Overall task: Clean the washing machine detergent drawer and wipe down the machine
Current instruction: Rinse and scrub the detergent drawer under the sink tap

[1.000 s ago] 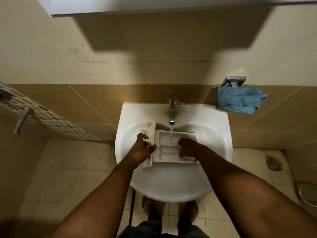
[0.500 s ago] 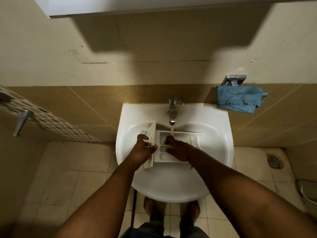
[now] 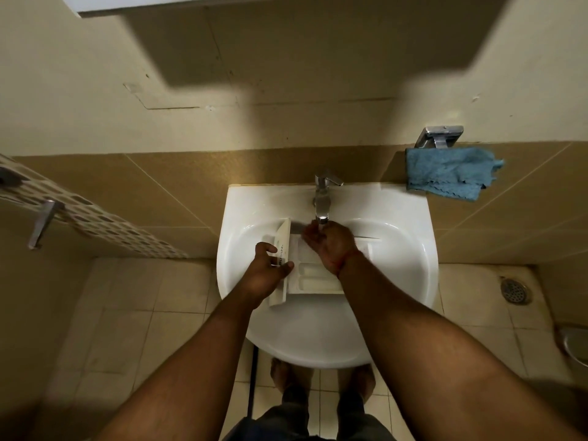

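Observation:
A white detergent drawer [image 3: 313,280] lies in the white wash basin [image 3: 407,268], its front panel on the left. My left hand [image 3: 267,272] grips that front panel. My right hand [image 3: 331,245] is over the drawer's back compartments, fingers cupped and raised right under the spout of the chrome tap [image 3: 323,202]. It holds nothing that I can see. The washing machine is out of view.
A blue cloth [image 3: 448,173] hangs from a chrome holder [image 3: 439,136] on the tiled wall, right of the basin. A floor drain [image 3: 515,289] and a round bin [image 3: 576,345] are at the right. A metal handle [image 3: 41,222] sticks out at the left. My bare feet stand under the basin.
My right hand has moved from the drawer's right end leftward and up to the tap spout. My left hand has kept its hold on the front panel.

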Action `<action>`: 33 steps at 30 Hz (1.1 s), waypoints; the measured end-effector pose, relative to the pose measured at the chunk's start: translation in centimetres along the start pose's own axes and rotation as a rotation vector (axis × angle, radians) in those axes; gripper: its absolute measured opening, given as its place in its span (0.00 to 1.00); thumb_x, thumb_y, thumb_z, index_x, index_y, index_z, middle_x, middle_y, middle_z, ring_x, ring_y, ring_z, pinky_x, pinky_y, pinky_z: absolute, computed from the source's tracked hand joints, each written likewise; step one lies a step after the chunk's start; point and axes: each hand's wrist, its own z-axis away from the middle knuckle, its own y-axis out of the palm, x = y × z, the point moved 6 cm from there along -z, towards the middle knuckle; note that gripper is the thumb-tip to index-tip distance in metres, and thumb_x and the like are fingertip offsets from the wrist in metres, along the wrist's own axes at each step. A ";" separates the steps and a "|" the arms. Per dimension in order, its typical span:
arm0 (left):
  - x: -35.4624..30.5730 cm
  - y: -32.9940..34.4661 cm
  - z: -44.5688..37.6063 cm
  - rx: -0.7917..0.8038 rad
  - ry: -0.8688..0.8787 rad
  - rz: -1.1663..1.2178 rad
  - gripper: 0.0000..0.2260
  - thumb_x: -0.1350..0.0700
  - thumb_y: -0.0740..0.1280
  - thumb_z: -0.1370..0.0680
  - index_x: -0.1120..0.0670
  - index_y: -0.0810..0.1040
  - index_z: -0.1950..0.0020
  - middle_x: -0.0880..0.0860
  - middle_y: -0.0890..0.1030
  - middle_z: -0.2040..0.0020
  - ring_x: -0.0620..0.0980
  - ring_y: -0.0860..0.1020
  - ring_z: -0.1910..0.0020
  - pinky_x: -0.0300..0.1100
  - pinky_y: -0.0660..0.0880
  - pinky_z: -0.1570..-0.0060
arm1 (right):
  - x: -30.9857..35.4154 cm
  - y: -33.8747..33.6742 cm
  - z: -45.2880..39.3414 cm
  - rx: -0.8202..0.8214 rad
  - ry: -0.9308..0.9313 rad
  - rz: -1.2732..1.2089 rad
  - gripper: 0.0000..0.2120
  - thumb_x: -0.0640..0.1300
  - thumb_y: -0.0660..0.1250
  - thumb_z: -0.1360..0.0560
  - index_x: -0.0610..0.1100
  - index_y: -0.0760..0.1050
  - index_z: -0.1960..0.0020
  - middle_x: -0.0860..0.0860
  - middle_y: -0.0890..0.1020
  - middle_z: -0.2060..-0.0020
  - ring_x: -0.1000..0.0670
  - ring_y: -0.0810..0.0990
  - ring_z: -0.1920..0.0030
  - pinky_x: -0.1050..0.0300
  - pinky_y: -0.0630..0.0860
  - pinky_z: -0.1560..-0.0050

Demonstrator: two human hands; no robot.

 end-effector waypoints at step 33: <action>-0.3 0.0 0.2 -0.014 0.007 -0.012 0.18 0.56 0.70 0.23 0.51 0.62 0.40 0.56 0.74 0.46 0.54 0.76 0.51 0.50 0.77 0.51 | 1.4 -0.9 0.3 -0.032 -0.090 0.148 0.06 0.34 0.61 0.21 0.41 0.75 0.53 0.45 0.79 0.54 0.47 0.79 0.50 0.51 0.78 0.42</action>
